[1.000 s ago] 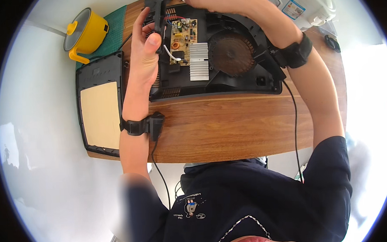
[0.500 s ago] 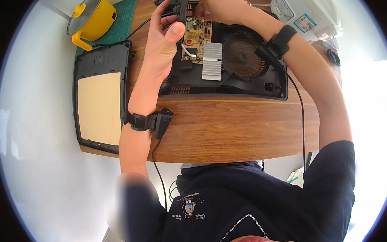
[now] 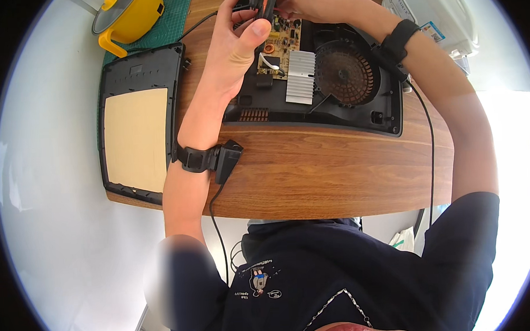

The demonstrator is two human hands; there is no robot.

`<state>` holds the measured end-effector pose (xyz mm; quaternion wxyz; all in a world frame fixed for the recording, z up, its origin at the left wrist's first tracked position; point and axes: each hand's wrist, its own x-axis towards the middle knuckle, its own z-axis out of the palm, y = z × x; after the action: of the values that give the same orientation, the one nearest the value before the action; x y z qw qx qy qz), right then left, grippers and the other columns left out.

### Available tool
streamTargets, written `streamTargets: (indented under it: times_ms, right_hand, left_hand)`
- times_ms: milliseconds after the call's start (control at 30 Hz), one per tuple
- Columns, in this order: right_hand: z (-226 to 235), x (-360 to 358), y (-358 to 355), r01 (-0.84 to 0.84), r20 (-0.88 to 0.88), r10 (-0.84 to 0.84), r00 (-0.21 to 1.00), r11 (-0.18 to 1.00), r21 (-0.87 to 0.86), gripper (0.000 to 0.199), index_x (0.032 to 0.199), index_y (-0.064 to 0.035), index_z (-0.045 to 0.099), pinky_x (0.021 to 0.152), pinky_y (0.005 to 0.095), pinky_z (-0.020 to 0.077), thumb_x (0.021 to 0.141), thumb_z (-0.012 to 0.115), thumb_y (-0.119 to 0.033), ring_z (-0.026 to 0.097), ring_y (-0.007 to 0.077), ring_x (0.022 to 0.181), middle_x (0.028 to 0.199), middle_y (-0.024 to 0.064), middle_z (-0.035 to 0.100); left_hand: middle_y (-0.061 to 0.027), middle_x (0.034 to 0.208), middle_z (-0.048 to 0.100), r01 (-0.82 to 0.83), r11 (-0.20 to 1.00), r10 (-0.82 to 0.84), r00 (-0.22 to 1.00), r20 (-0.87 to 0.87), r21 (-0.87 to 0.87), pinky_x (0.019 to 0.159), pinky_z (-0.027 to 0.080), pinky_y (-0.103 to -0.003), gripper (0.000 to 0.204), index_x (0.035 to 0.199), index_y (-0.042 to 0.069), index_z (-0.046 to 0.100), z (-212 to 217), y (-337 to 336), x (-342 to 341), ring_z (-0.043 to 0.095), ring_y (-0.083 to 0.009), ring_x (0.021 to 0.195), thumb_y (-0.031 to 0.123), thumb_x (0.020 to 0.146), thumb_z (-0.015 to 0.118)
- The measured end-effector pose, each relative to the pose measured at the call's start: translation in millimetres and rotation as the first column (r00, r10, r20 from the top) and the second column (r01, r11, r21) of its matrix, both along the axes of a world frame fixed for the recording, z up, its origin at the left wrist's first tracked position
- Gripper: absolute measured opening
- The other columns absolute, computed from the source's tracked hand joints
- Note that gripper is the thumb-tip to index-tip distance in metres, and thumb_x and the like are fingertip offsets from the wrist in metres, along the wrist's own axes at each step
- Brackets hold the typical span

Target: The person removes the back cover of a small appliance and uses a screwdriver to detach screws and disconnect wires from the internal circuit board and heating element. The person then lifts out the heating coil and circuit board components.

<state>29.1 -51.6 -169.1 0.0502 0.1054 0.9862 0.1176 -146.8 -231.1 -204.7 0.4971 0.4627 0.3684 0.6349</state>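
Note:
An opened black appliance base (image 3: 333, 117), which looks like an induction cooker's, lies at the far side of the table. It carries a tan circuit board (image 3: 289, 41), a finned silver heat sink (image 3: 300, 78) and a round fan (image 3: 344, 73). My left hand (image 3: 237, 47) holds a thin black part (image 3: 265, 15) with some red on it, raised nearly edge-on above the board's left edge. My right hand (image 3: 315, 3) is at the board's far end, fingers drawn together beside that part. Its fingertips are partly hidden, so I cannot make out what they hold.
A black frame (image 3: 176, 75) with a cream sheet lies at the left. Behind it a yellow pot (image 3: 133, 21) stands on a green cutting mat (image 3: 178, 11). A white appliance (image 3: 440, 13) is at the far right. Cables run from both wrist straps.
The whole view has shifted a little. The thin black part in my left hand has tilted, and red now shows on it. My right hand stays at the board's far end.

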Motion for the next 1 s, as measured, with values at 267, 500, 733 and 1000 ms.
streamTargets:
  times_ms: [267, 500, 733, 1000]
  right_hand:
    - [-4.3, 9.3, 10.1, -0.401, -0.199, 0.381, 0.903, 0.913, -0.072, 0.019, 0.093, -0.0035, 0.072, 0.088, 0.0453, 0.0546, 0.080, 0.064, -0.014, 0.067, 0.0348, 0.101, 0.103, 0.0126, 0.072]
    - [-10.2, 14.3, 12.3, -0.428, -0.265, 0.391, 0.882, 0.899, -0.098, 0.018, 0.094, -0.0020, 0.072, 0.094, 0.0446, 0.0536, 0.080, 0.066, -0.011, 0.067, 0.0358, 0.103, 0.103, 0.0145, 0.072]
    - [-13.4, 14.8, 25.8, -0.489, -0.191, 0.476, 0.859, 0.872, -0.026, 0.018, 0.094, -0.0015, 0.072, 0.093, 0.0450, 0.0535, 0.080, 0.066, -0.012, 0.067, 0.0353, 0.101, 0.102, 0.0150, 0.072]
    - [-24.3, 8.7, 43.7, -0.469, -0.258, 0.428, 0.866, 0.875, -0.122, 0.013, 0.089, -0.0039, 0.074, 0.079, 0.0454, 0.0560, 0.083, 0.066, -0.013, 0.069, 0.0347, 0.091, 0.095, 0.0129, 0.073]
  left_hand:
    - [-0.0061, 0.123, 0.053, 0.020, 1.000, -0.020, 1.000, -0.016, 0.014, 0.102, 0.042, -0.033, 0.117, 0.160, 0.009, 0.029, -12.0, 6.7, -6.0, 0.052, -0.0168, 0.115, 0.064, 0.074, 0.087]
    - [-0.0071, 0.125, 0.051, -0.016, 0.995, 0.012, 0.999, -0.038, -0.097, 0.102, 0.043, -0.033, 0.120, 0.161, 0.010, 0.028, -0.5, 5.6, 1.8, 0.052, -0.0177, 0.116, 0.063, 0.072, 0.089]
    - [-0.0086, 0.127, 0.050, 0.017, 0.998, -0.017, 1.000, 0.003, -0.060, 0.101, 0.045, -0.033, 0.129, 0.161, 0.011, 0.027, -16.3, 20.5, 0.9, 0.052, -0.0191, 0.117, 0.065, 0.064, 0.093]
    - [-0.0064, 0.125, 0.050, 0.050, 0.996, -0.050, 0.999, 0.011, -0.071, 0.093, 0.049, -0.031, 0.131, 0.162, 0.012, 0.025, -19.1, 28.1, 1.3, 0.054, -0.0184, 0.117, 0.063, 0.064, 0.094]
